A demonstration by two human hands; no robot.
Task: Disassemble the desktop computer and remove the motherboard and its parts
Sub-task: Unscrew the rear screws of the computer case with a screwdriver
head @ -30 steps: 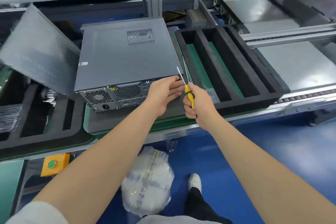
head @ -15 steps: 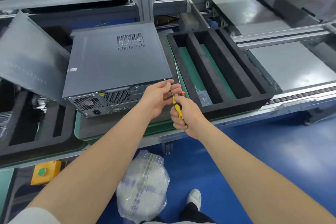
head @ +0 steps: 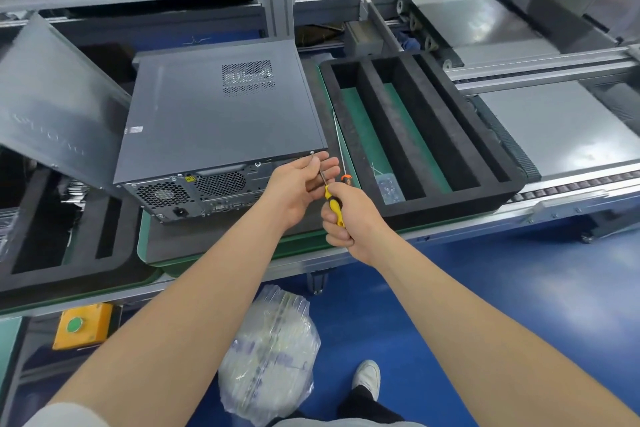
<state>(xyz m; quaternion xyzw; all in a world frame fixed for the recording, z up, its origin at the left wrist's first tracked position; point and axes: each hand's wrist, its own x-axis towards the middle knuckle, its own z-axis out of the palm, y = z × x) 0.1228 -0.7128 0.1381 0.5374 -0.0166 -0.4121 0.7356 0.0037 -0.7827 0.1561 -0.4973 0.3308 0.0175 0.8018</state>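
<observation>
- One loose grey panel (head: 52,97) leans at far left, above one black foam tray (head: 20,267).
- One desktop computer (head: 214,121) lies on its side on the conveyor pad, rear ports facing the person.
- The left hand (head: 298,184), fingers nearly straight, sits at the case's rear right corner beside the tool's shaft.
- One screwdriver (head: 334,206) points its tip at a single screw (head: 312,152) there.
- The right hand (head: 349,218) is wrapped around its yellow handle.
- A second foam tray (head: 349,149) has three long slots, with one small clear bag (head: 388,187) in the leftmost.
</observation>
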